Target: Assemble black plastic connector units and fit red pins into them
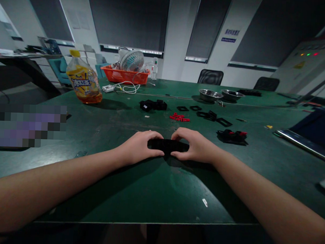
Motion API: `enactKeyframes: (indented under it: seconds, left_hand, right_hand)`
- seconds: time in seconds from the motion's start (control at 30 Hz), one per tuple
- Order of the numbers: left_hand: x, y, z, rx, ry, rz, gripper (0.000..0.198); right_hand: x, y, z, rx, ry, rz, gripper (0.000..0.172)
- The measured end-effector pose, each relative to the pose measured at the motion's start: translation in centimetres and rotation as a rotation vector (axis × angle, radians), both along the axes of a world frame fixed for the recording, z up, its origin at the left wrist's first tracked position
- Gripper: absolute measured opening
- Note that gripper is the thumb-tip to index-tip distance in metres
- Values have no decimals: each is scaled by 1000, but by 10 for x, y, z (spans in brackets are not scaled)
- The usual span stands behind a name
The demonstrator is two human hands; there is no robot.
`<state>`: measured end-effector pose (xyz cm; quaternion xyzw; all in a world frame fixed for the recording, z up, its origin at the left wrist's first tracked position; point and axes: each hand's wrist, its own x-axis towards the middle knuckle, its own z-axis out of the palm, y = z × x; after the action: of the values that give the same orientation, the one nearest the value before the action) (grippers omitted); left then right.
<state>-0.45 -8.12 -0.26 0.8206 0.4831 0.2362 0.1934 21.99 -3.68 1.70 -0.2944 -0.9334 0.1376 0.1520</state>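
Note:
Both my hands rest on the green table (138,192) and grip one long black plastic part (168,145) between them. My left hand (139,148) has its fingers curled over the part's left end. My right hand (196,146) is wrapped around its right end. Beyond the hands lie several small red pieces (179,118), several flat black frames (202,113) and a pile of black parts (152,105). To the right sits a black assembly with red pieces in it (232,135).
A large bottle of orange drink (83,80) stands at the back left. An orange basket with a fan (126,73), white cables (125,87) and two metal bowls (219,95) are farther back. A dark tray (308,139) lies at the right. A blurred patch covers the left.

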Motion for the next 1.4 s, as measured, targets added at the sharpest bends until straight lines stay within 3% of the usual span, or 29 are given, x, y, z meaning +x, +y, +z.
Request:
enactKeyframes:
  seconds: [1.4]
  left_hand:
    - [1,-2,2,0,0,2,39]
  right_hand:
    - [1,-1,0,-3,-1,-13,30]
